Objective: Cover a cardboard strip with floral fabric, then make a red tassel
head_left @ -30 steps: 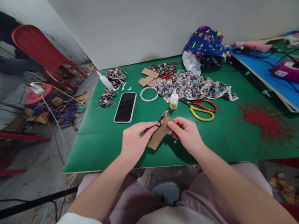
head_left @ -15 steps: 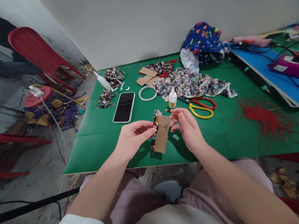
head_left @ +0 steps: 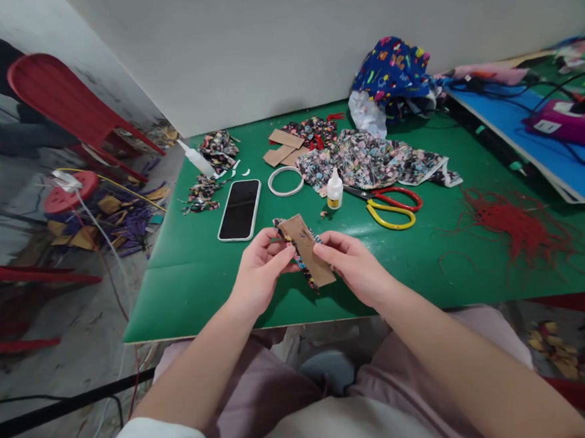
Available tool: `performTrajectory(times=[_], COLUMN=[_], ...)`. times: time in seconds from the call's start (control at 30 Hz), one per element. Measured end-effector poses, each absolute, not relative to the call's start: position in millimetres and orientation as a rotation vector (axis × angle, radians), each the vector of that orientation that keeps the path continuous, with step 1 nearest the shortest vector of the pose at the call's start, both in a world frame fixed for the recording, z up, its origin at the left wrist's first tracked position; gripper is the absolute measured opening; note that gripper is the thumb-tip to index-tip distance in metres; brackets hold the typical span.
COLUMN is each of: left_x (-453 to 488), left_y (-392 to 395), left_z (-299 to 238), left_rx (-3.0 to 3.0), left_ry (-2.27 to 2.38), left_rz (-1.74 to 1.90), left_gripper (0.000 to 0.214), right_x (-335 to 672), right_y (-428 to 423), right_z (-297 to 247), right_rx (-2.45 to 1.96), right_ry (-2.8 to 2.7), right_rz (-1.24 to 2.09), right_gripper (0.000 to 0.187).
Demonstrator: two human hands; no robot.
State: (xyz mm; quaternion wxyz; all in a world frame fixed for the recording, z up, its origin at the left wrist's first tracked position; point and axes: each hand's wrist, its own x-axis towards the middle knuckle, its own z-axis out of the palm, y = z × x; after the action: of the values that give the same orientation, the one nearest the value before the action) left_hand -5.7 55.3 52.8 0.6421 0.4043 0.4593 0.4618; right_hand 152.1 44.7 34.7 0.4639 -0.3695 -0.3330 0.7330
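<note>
Above the near part of the green table, a strip of brown cardboard (head_left: 306, 248) edged with dark floral fabric is held tilted between both hands. My left hand (head_left: 263, 264) is closed on its left, fabric-covered edge, thumb on top. My right hand (head_left: 356, 267) pinches the right edge, with the fingers partly behind it. A small white glue bottle (head_left: 334, 192) stands upright just beyond. Scissors (head_left: 391, 206) with one red and one yellow handle lie to the right of the bottle. A white ring (head_left: 286, 181) rests behind the hands, beside a phone (head_left: 240, 210).
Floral fabric (head_left: 367, 159) and cardboard pieces (head_left: 284, 142) lie at the back of the table (head_left: 192, 292). A long-nozzled white bottle (head_left: 199, 161) leans on scraps at left. Red thread (head_left: 517, 225) is heaped at right, below a blue board (head_left: 519, 128). A red chair (head_left: 65, 96) stands left.
The cardboard strip has turned from nearly upright to a slant, its top leaning left. My right hand, apart from it earlier with fingers loose, now grips its right edge.
</note>
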Motion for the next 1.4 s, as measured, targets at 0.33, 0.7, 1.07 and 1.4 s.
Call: performTrajectory(times=[0.33, 0.7, 1.07, 1.4], left_x=[-15, -37, -11, -19], left_y=[69, 90, 121, 119], left_z=[46, 42, 44, 23], left_rx=[0.921, 1.807, 2.576, 2.562], left_ry=[1.088, 1.436, 0.892, 0.845], left_rz=[0.923, 0.464, 0.195, 0.363], left_gripper=[0.036, 0.023, 0.039, 0.037], right_x=[174, 177, 184, 182], right_y=[90, 95, 72, 69], right_z=[40, 35, 29, 25], right_rx=[-1.297, -1.493, -1.205, -1.244], right_ry=[-1.757, -2.289, -2.556, -2.576], right_rz=[1.505, 0.581, 0.300, 0.309], right_gripper=[0.019, 0.021, 0.026, 0.026])
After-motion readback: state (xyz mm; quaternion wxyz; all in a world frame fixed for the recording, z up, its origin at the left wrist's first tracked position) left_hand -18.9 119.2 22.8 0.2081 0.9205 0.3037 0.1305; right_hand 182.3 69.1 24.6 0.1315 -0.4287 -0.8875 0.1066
